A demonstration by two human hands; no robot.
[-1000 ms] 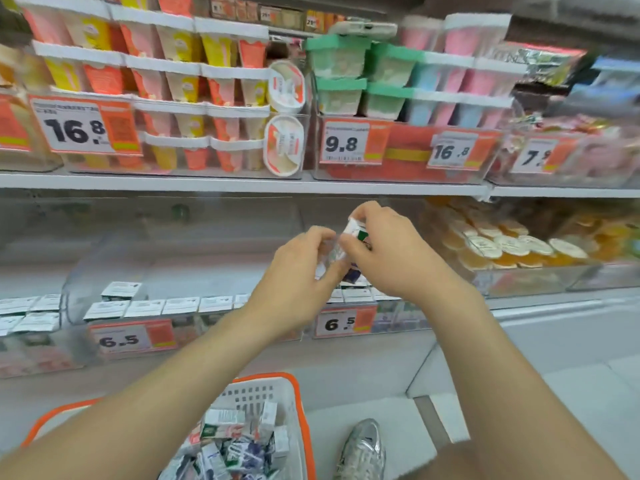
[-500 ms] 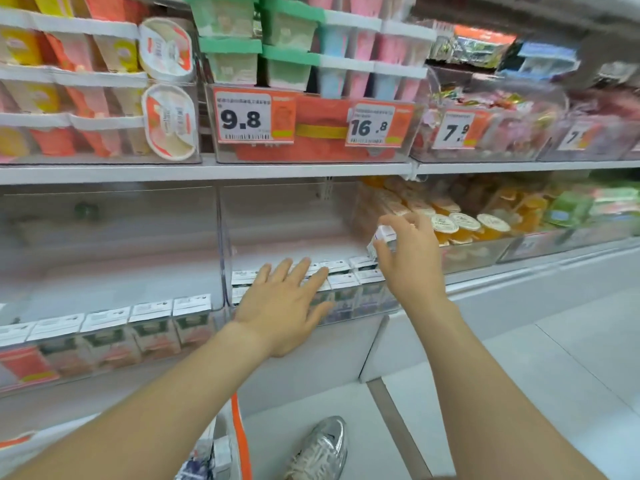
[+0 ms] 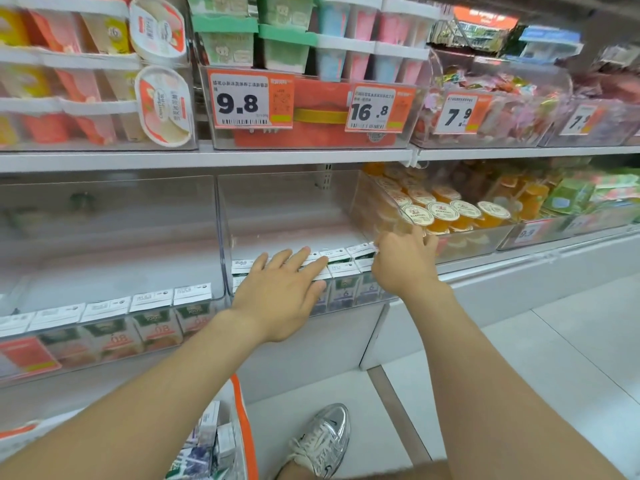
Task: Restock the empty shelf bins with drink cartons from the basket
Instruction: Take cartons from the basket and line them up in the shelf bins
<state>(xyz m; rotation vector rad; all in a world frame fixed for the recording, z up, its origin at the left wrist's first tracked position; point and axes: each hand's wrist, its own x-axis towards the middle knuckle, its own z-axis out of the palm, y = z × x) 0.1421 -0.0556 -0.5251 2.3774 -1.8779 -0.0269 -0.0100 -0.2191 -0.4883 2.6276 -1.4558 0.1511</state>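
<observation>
The middle clear bin (image 3: 225,237) holds a front row of white-topped drink cartons (image 3: 344,282), with a few more behind. My left hand (image 3: 280,292) lies flat on top of that row, fingers spread, holding nothing. My right hand (image 3: 403,261) is at the row's right end, fingers curled around a drink carton (image 3: 362,251) pressed against the bin's right wall; the hand covers most of it. The orange-rimmed basket (image 3: 244,420) sits at the bottom left with several cartons (image 3: 207,441) inside. The left bin (image 3: 104,220) has one row of cartons (image 3: 152,317) along its front.
A bin of orange jelly cups (image 3: 446,213) stands right beside my right hand. The shelf above (image 3: 207,157) carries dessert tubs and price tags. My silver shoe (image 3: 322,441) is on the white floor next to the basket.
Both hands came apart and dropped to the middle bin. The right hand carried its carton to the row's right end; the left hand spread flat over the cartons. The view swung right.
</observation>
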